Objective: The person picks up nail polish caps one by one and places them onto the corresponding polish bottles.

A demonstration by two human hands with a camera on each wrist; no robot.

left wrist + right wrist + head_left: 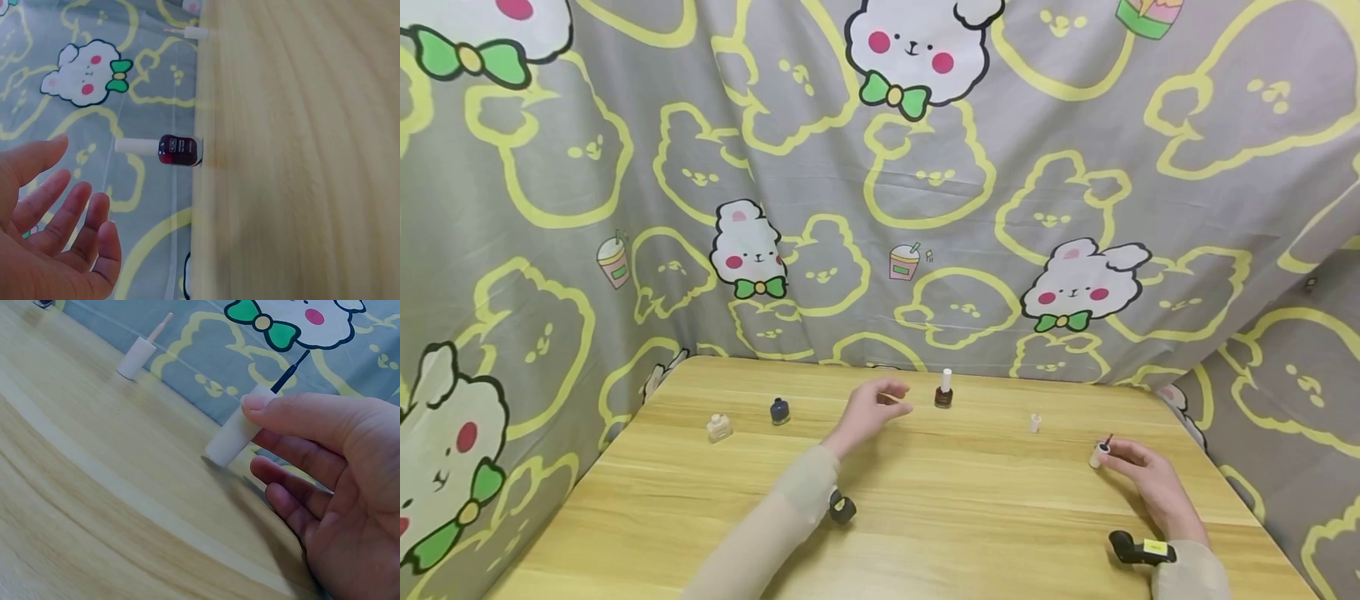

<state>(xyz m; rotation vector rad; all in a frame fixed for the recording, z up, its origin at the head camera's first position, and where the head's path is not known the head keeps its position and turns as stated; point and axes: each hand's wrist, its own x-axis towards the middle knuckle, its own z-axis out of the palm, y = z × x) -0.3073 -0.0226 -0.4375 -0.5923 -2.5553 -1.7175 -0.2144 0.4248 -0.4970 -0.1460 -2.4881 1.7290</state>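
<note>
My right hand [1150, 483] pinches a white nail polish cap [237, 434] between thumb and fingers, its dark brush pointing up and its base close over the table. My left hand [872, 412] hovers with relaxed, spread fingers, holding nothing, just left of a dark red nail polish bottle [943, 396]. That bottle stands upright with its white cap on, and its label shows in the left wrist view. Between the bottle and my right hand, another white cap [136, 357] stands on the table with a pale pink brush upward.
On the left of the wooden table [925, 500] stand a capless dark blue polish bottle [780, 411] and a cream-coloured polish bottle [718, 427]. A grey curtain [940, 308] with bunny prints hangs along the table's back edge and both sides.
</note>
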